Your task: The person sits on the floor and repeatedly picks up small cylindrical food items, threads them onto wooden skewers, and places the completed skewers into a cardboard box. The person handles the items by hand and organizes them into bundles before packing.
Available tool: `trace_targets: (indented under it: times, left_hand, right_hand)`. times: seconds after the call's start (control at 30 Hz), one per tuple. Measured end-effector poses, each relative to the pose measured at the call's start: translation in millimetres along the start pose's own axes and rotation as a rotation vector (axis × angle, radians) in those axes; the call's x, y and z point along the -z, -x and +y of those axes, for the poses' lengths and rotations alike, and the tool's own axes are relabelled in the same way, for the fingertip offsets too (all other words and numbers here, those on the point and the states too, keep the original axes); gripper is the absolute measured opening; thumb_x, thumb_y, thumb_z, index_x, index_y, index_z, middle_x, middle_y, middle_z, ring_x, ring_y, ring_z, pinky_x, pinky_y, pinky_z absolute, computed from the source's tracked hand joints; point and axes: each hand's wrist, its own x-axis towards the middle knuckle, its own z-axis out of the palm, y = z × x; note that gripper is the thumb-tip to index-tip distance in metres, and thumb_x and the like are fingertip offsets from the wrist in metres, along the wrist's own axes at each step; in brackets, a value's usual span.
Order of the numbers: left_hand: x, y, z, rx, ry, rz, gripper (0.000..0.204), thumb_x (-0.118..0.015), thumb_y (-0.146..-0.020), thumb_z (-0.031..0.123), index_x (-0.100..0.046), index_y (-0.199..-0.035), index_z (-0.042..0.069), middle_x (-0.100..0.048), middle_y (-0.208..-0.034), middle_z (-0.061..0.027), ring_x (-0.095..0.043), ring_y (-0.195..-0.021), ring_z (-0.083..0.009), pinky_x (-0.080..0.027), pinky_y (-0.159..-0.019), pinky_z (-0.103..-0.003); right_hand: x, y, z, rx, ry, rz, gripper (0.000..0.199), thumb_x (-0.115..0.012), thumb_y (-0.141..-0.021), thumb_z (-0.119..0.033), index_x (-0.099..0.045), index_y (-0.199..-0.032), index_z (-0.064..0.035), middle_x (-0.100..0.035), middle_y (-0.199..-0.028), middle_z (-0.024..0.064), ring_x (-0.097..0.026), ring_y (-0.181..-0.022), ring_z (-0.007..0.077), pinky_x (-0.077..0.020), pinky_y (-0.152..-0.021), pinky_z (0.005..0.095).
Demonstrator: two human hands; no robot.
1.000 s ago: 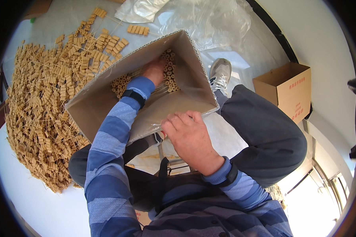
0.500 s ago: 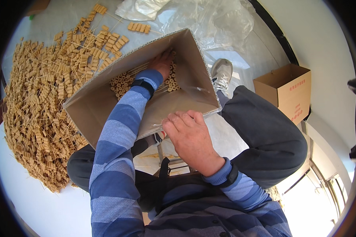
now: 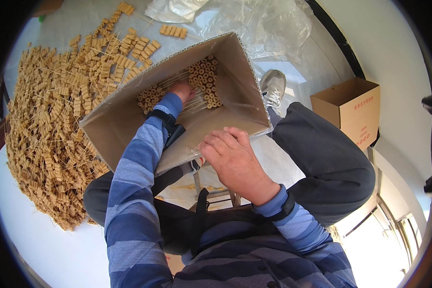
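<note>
An open cardboard box (image 3: pixel 245 108) sits tilted between my knees. Inside it, skewers threaded with tan, hollow ring-shaped pieces (image 3: pixel 204 79) lie in two stacks, their thin sticks crossing the middle. My left hand (image 3: pixel 182 90) is down in the box over those sticks, between the stacks. Its fingers look curled in; whatever they hold is hidden. The fingers of my right hand (image 3: pixel 233 161) are hooked over the near rim of the box, gripping it.
A large heap of the same skewers (image 3: pixel 57 134) covers the floor at left, with loose ones (image 3: pixel 173 31) beyond the box. Clear plastic sheeting (image 3: pixel 269 29) lies at the back. A second open carton (image 3: pixel 360 115) stands at right by the wall. My shoe (image 3: pixel 273 89) is beside the box.
My left hand has drawn back from the right-hand stack toward the middle of the box, uncovering more ring ends. My right hand keeps its hold on the rim.
</note>
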Motion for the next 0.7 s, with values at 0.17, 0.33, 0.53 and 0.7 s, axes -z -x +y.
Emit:
trace_targets:
  times: [0.17, 0.33, 0.53, 0.7]
  left_hand:
    - [-5, -3, 21, 0.381, 1.349, 0.153, 0.031, -0.058, -0.095, 0.002, -0.057, -0.126, -0.001, -0.064, -0.120, -0.0134, -0.065, -0.104, -0.0237, -0.057, -0.089, -0.033]
    - [3, 7, 42, 0.344, 1.357, 0.117, 0.040, -0.054, -0.096, 0.000, -0.050, -0.135, -0.003, -0.059, -0.129, -0.0157, -0.063, -0.110, -0.0244, -0.056, -0.094, -0.034]
    - [13, 16, 52, 0.292, 1.384, 0.059, 0.048, -0.048, -0.094, -0.003, -0.043, -0.142, -0.006, -0.054, -0.137, -0.0189, -0.063, -0.114, -0.0270, -0.054, -0.098, -0.034]
    - [25, 13, 58, 0.298, 0.516, 0.040, 0.035, -0.043, -0.096, 0.000, -0.055, -0.128, -0.007, -0.066, -0.110, -0.0207, -0.068, -0.102, -0.0279, -0.055, -0.095, -0.035]
  right_hand:
    - [2, -2, 6, 0.069, -0.047, -0.037, 0.026, -0.059, -0.084, -0.012, -0.062, -0.109, -0.0100, -0.063, -0.107, 0.0043, -0.055, -0.117, 0.0213, -0.0337, -0.111, 0.0440]
    - [-2, -4, 8, 0.088, -0.033, -0.044, 0.028, -0.059, -0.084, -0.013, -0.064, -0.111, -0.0124, -0.062, -0.102, 0.0008, -0.056, -0.115, 0.0180, -0.0319, -0.113, 0.0441]
    - [-5, -5, 11, 0.092, -0.037, -0.039, 0.025, -0.059, -0.083, -0.013, -0.066, -0.108, -0.0126, -0.062, -0.099, -0.0002, -0.057, -0.112, 0.0170, -0.0314, -0.113, 0.0448]
    - [-6, -4, 9, 0.088, -0.027, -0.027, 0.026, -0.059, -0.083, -0.012, -0.066, -0.108, -0.0123, -0.063, -0.099, 0.0003, -0.057, -0.111, 0.0172, -0.0319, -0.113, 0.0448]
